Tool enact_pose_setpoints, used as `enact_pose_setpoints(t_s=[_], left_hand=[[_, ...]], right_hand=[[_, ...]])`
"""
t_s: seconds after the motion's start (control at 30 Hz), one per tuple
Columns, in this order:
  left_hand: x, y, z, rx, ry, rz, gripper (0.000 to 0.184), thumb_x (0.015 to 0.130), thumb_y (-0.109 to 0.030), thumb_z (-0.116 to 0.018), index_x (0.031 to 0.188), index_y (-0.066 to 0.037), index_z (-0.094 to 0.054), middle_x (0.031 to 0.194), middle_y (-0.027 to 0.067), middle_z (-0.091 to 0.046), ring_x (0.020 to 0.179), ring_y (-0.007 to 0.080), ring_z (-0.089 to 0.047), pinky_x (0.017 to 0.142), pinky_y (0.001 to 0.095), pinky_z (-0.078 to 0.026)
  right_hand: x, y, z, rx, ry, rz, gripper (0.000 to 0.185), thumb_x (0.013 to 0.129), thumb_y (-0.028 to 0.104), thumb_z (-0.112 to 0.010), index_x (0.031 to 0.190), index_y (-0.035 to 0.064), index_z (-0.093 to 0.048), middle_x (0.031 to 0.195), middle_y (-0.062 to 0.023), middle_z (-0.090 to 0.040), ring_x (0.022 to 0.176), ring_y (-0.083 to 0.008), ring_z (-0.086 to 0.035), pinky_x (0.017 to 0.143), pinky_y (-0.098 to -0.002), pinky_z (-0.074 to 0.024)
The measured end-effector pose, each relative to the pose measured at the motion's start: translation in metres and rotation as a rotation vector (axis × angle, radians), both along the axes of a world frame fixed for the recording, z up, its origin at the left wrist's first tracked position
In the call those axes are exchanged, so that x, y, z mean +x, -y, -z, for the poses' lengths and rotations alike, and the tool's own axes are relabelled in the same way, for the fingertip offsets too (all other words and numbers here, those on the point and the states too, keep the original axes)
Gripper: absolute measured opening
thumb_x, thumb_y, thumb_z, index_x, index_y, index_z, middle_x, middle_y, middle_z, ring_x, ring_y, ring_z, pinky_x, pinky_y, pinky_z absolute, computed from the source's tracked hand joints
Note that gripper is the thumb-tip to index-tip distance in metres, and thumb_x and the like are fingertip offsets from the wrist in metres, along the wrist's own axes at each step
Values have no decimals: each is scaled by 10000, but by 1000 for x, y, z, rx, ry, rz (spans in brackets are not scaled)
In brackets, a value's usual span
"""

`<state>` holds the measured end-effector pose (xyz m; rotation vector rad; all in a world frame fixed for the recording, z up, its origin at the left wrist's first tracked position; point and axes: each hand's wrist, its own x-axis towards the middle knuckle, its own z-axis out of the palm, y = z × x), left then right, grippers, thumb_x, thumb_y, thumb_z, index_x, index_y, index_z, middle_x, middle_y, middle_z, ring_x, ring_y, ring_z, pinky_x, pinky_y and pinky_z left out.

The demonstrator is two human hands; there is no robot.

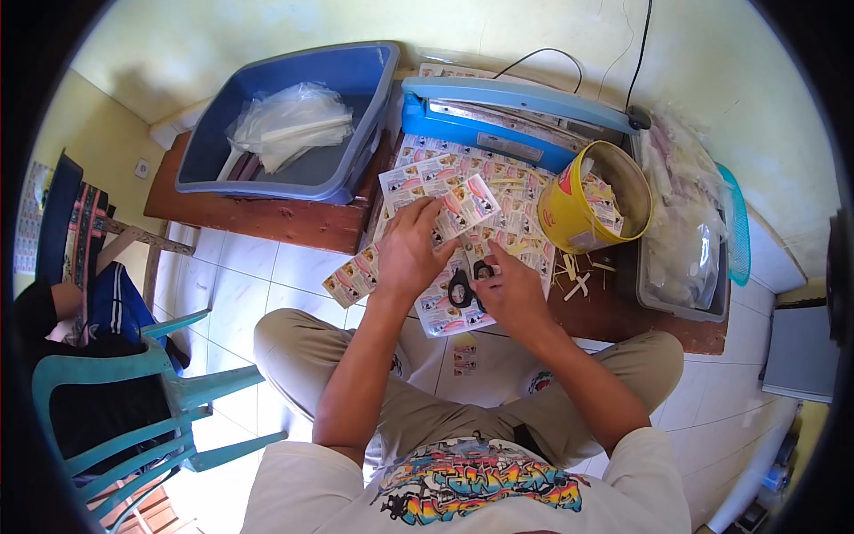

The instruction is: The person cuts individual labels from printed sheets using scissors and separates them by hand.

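Observation:
Printed label sheets (427, 311) cover the middle of the low wooden table. My left hand (412, 247) is over them, its fingers closed on a cut label strip (463, 206) that angles up to the right. To its right, my right hand (511, 289) has its fingers at the black-handled scissors (461, 289), whose handles point toward me. The blades lie between my hands over the sheets. Right of the sheets is a yellow bucket (562, 214), tilted toward me, with cut labels inside.
A blue tub (360, 169) with plastic bags stands at the back left. Behind the sheets is a blue sealer (480, 133). A grey tray (685, 307) of plastic bags is at the right. White trimmings (578, 283) lie beside the bucket. A green chair (169, 392) stands left.

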<state>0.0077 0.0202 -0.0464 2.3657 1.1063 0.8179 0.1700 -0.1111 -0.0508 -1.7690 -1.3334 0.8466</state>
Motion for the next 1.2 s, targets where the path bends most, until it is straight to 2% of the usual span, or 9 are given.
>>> enact_pose_setpoints(t_s=[0.1,0.17,0.27,0.4,0.57,0.7,0.9,1.0,1.2], left_hand=[[-1,-3,3,35,-11,-32,681,719,-160,-903,1326,-17,-630,1309,185,-643,1197,378,-625,1022,445,-520],[-1,-4,5,58,-7,-53,676,720,-167,-900,1324,-19,-634,1300,187,-649,1195,378,-626,1019,449,-519],[0,-5,5,82,-26,-70,673,721,-163,-897,1324,-20,-636,1291,186,-654,1196,382,-624,1016,448,-519],[0,-4,4,56,-2,-57,673,723,-166,-897,1326,-21,-636,1286,180,-656,1194,381,-624,1018,446,-516],[-1,-4,5,28,-25,-57,658,745,-209,-884,1330,-41,-636,1328,147,-650,1227,349,-621,1050,455,-496],[-1,-3,3,20,-25,-50,658,744,-207,-884,1330,-39,-636,1325,148,-651,1226,350,-620,1048,456,-497],[2,-4,-4,63,9,-35,670,727,-149,-889,1334,-27,-633,1288,165,-650,1199,368,-621,1022,449,-513],[6,-6,-8,43,28,-28,668,730,-141,-885,1337,-26,-632,1303,168,-646,1202,368,-619,1028,447,-509],[12,-10,-12,82,59,-34,669,740,-142,-876,1352,-34,-628,1330,170,-640,1212,374,-612,1050,460,-492]], right_hand=[[-12,-1,2,-2,55,-51,751,850,123,-783,1479,-88,-431,1187,-254,-662,953,-338,-746,790,-388,-609],[-21,-3,0,54,356,-71,800,858,186,-782,1505,-75,-389,1242,-274,-613,997,-381,-712,824,-435,-603],[-30,-8,-7,-47,569,-119,806,872,223,-767,1510,-80,-379,1269,-287,-595,1009,-428,-691,847,-466,-594],[-30,-9,6,-59,569,-119,813,860,202,-762,1504,-102,-371,1272,-295,-587,1009,-437,-684,844,-465,-593],[-27,-5,12,-15,672,-138,666,872,98,-659,1453,-127,-424,1226,-277,-603,1003,-420,-683,822,-464,-596],[-22,-9,0,-58,630,-162,592,874,64,-626,1415,-117,-468,1202,-275,-601,1006,-429,-680,825,-470,-595],[-4,-7,-3,-112,481,-118,692,801,90,-721,1430,-66,-479,1192,-279,-593,1005,-442,-676,858,-485,-586],[11,1,2,-12,405,-71,818,763,123,-781,1500,-11,-452,1180,-238,-621,955,-405,-678,865,-465,-575],[30,11,-21,-206,150,-115,892,737,147,-866,1523,-5,-474,1133,-155,-629,902,-229,-680,806,-360,-574]])
